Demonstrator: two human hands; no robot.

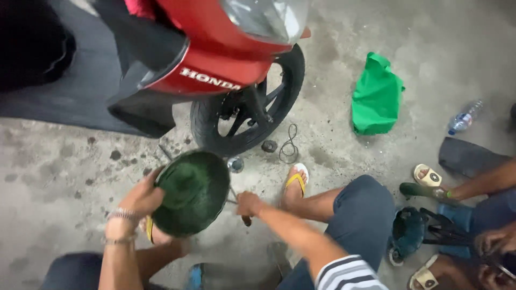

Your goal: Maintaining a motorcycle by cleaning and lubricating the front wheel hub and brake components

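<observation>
Green bowl [193,192] before tyre [244,126], bag [376,99] aside

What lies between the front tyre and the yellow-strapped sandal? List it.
In the head view, between the front tyre and the sandal lie a small dark round part and a loop of black cord on bare concrete.

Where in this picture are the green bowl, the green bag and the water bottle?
green bowl [194,191]: head view, on its dark inner wall.
green bag [376,102]: head view, middle of the cloth.
water bottle [464,118]: head view, on its clear body.
</observation>
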